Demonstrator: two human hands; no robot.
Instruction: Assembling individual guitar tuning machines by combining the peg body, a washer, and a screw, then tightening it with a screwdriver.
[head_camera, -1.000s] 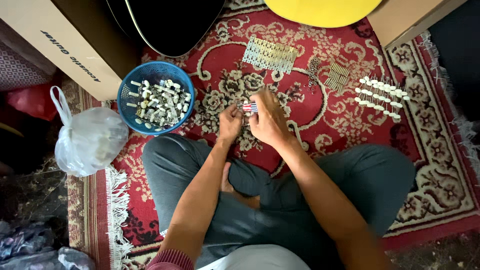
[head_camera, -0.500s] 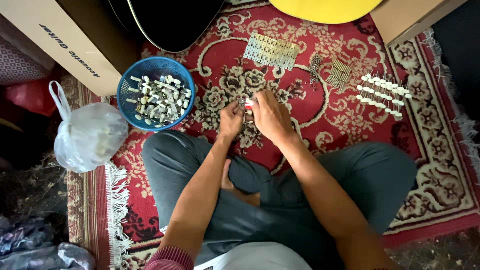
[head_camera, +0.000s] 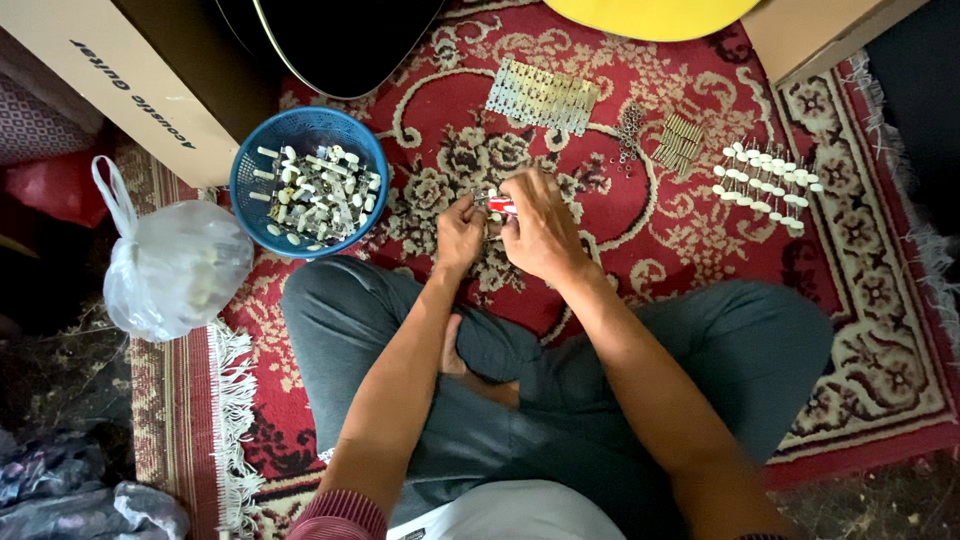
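Observation:
I sit cross-legged on a red patterned rug. My left hand pinches a small metal part over the rug in front of my knees. My right hand grips a small tool with a red handle whose tip meets that part. The part itself is mostly hidden by my fingers. To the left stands a blue plastic basket full of small metal pieces with white knobs.
On the rug lie a row of metal plates, a pile of small rings, brass-coloured pieces and rows of white-knobbed pegs. A cardboard box, a tied clear plastic bag, a dark guitar body and a yellow one surround it.
Both hands stay together over the same spot on the rug, fingers shifting slightly around the part and the tool. The view has drifted a little.

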